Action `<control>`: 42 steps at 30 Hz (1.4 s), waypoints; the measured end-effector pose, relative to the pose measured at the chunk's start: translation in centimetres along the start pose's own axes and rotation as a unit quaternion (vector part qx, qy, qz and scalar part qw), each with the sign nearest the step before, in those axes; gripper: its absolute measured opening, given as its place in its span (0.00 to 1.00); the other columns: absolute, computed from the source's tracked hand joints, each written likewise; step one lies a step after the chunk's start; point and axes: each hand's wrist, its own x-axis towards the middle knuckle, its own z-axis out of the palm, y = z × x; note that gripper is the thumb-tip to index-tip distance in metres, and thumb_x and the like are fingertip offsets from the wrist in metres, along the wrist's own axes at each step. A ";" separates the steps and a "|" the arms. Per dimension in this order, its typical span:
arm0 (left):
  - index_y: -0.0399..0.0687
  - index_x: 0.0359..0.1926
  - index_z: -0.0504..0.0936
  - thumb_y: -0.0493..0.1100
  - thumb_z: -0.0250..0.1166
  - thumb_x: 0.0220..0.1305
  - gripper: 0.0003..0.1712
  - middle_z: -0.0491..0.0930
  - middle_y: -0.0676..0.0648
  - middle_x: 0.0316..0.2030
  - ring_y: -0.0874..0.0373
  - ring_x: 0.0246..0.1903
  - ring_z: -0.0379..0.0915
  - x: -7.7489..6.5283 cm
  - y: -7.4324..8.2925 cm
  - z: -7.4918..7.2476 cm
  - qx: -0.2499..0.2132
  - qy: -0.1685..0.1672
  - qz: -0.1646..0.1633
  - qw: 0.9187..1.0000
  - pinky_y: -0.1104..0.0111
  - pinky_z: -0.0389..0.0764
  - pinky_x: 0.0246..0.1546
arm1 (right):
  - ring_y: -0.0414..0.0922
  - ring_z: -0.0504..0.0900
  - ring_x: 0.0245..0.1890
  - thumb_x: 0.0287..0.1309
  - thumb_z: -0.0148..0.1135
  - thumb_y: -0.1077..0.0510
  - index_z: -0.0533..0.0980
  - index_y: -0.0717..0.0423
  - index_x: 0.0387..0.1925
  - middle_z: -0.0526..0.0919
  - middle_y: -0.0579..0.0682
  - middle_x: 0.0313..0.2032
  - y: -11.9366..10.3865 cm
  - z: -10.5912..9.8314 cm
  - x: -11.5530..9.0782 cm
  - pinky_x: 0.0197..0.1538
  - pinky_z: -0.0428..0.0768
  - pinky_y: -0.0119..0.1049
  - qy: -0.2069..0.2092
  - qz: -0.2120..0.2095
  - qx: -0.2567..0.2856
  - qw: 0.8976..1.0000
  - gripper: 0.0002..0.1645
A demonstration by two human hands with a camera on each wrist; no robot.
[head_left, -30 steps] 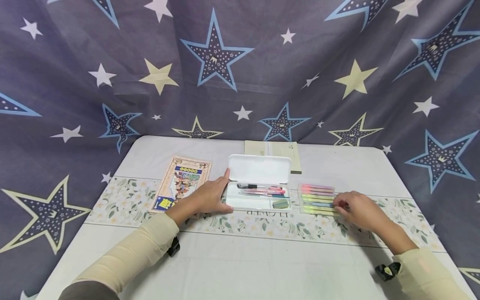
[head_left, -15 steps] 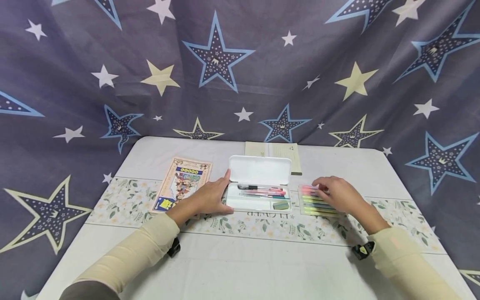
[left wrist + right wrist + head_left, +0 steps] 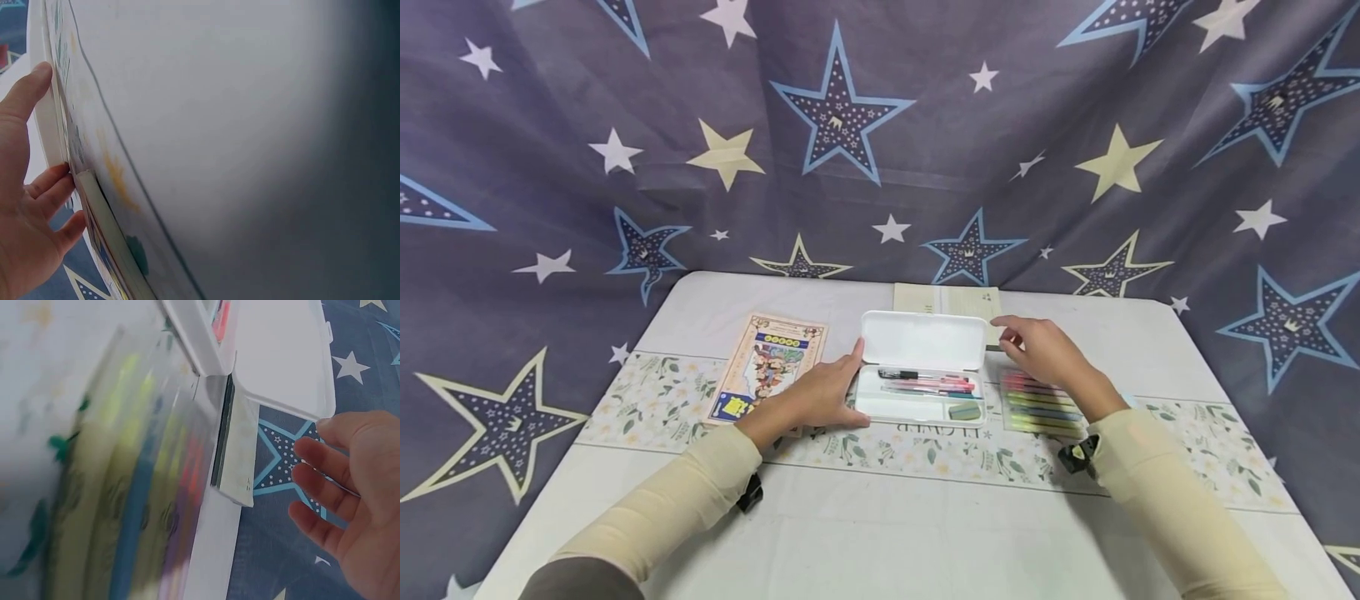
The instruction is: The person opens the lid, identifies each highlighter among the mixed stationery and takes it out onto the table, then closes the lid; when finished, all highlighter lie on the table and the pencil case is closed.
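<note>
A white pencil case (image 3: 891, 410) lies with its lid (image 3: 923, 342) raised in the head view. Inside are several pens (image 3: 928, 385) and a small greenish block (image 3: 965, 411). My left hand (image 3: 823, 392) rests along the case's left side, thumb by the front corner and fingers up near the lid; the left wrist view shows the same hand (image 3: 28, 206) with fingers spread. At the lid's right edge is my right hand (image 3: 1041, 350). In the right wrist view, one digit of this hand (image 3: 369, 481) touches the lid's corner (image 3: 322, 406), while the other fingers bend loosely around nothing.
A clear pack of coloured highlighters (image 3: 1037, 408) lies right of the case, partly under my right forearm. An illustrated booklet (image 3: 782, 350) is to the left, partly under my left arm. Behind the lid lies a cream notepad (image 3: 951, 297). A star-patterned cloth (image 3: 850, 200) hangs behind the table.
My right hand has moved left and away from me, from the highlighter pack's right side, over the pack, to the lid's right edge. My left hand stays at the case.
</note>
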 end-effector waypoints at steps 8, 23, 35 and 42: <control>0.43 0.81 0.28 0.72 0.74 0.51 0.80 0.61 0.41 0.77 0.45 0.65 0.74 0.1 0.2 -0.1 0.003 -0.004 0.000 1.000 0.54 0.75 0.64 | 0.50 0.86 0.37 0.69 0.61 0.60 0.79 0.57 0.61 0.90 0.55 0.39 -0.6 0.1 2.1 0.45 0.82 0.50 0.020 -0.005 0.004 1.000 0.21; 0.40 0.81 0.27 0.70 0.75 0.50 0.82 0.64 0.42 0.75 0.48 0.59 0.78 0.2 0.2 0.3 -0.007 0.005 0.003 1.000 0.55 0.75 0.61 | 0.48 0.86 0.34 0.69 0.60 0.61 0.84 0.56 0.52 0.90 0.53 0.36 -0.9 0.7 2.2 0.43 0.82 0.48 0.058 -0.012 0.006 0.998 0.13; 0.39 0.80 0.25 0.70 0.77 0.47 0.85 0.72 0.48 0.70 0.54 0.51 0.80 0.1 0.1 0.2 -0.024 0.018 0.006 1.000 0.59 0.77 0.55 | 0.44 0.85 0.33 0.68 0.60 0.61 0.84 0.53 0.49 0.88 0.48 0.34 -1.7 0.2 0.0 0.41 0.82 0.45 0.057 -0.037 0.027 0.997 0.11; 0.37 0.81 0.32 0.70 0.78 0.47 0.83 0.71 0.46 0.71 0.48 0.56 0.80 0.1 0.0 0.2 -0.025 0.021 0.003 0.999 0.56 0.77 0.61 | 0.41 0.83 0.34 0.70 0.63 0.56 0.84 0.51 0.49 0.87 0.45 0.34 -2.4 -0.1 -1.5 0.42 0.82 0.44 0.027 -0.041 0.060 0.997 0.10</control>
